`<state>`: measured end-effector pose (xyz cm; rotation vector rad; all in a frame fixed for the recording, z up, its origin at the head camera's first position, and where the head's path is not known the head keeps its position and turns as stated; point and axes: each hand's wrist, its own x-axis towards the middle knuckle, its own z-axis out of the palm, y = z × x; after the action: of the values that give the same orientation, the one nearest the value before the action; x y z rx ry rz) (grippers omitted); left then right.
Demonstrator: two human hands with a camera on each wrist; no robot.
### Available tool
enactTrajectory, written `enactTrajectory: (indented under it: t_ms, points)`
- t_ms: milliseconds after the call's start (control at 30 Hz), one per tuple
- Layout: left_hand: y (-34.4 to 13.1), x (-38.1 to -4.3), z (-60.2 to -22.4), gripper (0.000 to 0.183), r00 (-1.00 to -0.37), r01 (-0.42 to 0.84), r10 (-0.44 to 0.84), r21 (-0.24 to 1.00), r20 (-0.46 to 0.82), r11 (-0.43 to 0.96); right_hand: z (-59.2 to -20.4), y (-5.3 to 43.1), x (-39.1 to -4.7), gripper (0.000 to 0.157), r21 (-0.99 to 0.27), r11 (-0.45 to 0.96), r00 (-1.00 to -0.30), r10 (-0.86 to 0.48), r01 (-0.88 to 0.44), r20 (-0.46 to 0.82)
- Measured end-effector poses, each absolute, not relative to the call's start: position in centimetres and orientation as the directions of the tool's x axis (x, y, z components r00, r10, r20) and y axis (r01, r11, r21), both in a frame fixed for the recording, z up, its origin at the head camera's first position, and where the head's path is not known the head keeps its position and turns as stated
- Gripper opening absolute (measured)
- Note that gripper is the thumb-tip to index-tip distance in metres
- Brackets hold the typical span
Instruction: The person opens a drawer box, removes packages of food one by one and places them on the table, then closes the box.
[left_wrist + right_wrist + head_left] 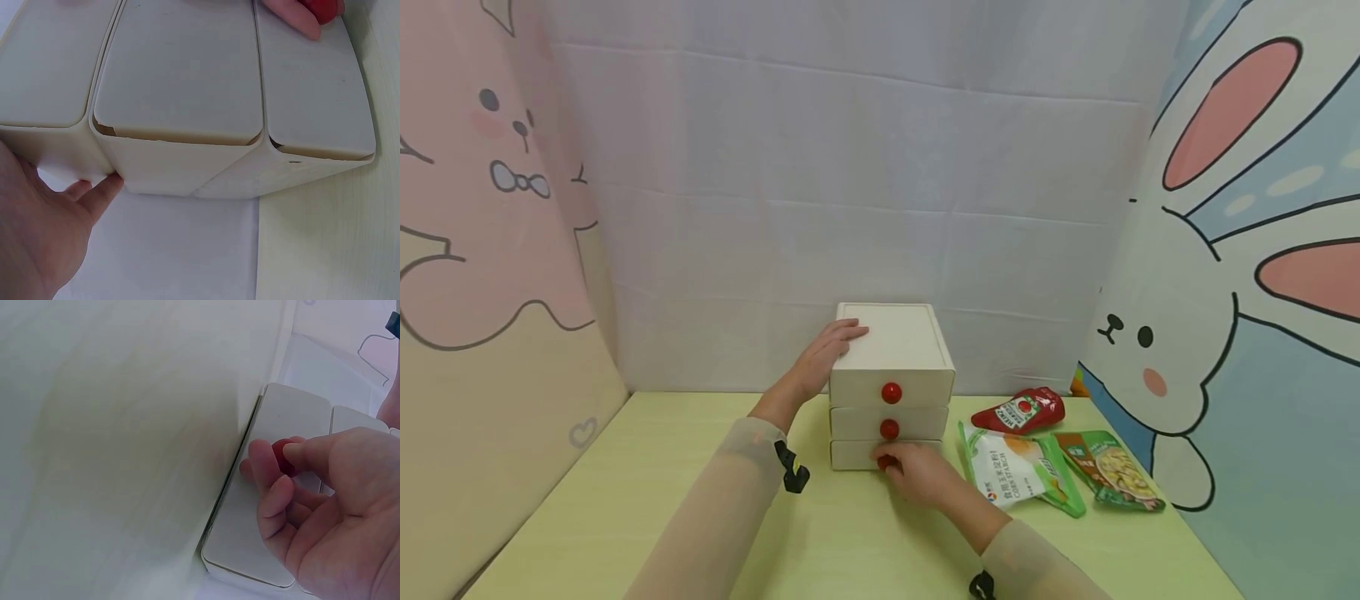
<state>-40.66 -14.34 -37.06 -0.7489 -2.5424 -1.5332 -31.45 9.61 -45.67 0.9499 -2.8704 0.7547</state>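
Observation:
A white cabinet [898, 333] of three stacked drawers stands at the table's back, a round red knob on each front. My left hand [823, 357] rests against its upper left side, fingers reaching over the top edge; the left wrist view shows that hand [50, 225] touching the side wall. Down at the bottom drawer [850, 455], my right hand [921, 477] pinches the red knob [284, 456] between thumb and fingers. All drawer fronts look closed or nearly so. The middle knob [889, 429] and top knob [891, 392] are untouched.
Right of the cabinet lie a red ketchup pouch [1022, 411], a white and green corn starch bag [1011, 467] and a green and brown food packet [1108, 469]. A white curtain [850, 167] hangs behind; printed rabbit panels [1262, 375] flank the table [685, 450].

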Motion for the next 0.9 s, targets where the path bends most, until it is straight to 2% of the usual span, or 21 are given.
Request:
enactTrajectory:
  t_ms: [467, 700, 900]
  points:
    - [-14.4, -40.7, -37.1, 0.055, -0.879, 0.438, 0.368, 0.818, 0.302, 0.374, -45.7, 9.7, -31.5, 0.023, -0.404, 0.699, -0.8, -0.572, -0.59, 0.18]
    - [-14.5, -41.1, -37.0, 0.055, -0.879, 0.438, 0.372, 0.811, 0.297, 0.388, -45.2, 10.4, -31.4, 0.037, -0.434, 0.678, -0.789, -0.595, -0.594, 0.15]
    - [-16.2, -40.6, -37.0, 0.058, -0.901, 0.418, 0.306, 0.804, 0.307, 0.423, -44.5, 11.7, -30.3, 0.041, -0.463, 0.65, -0.765, -0.635, -0.603, 0.105]
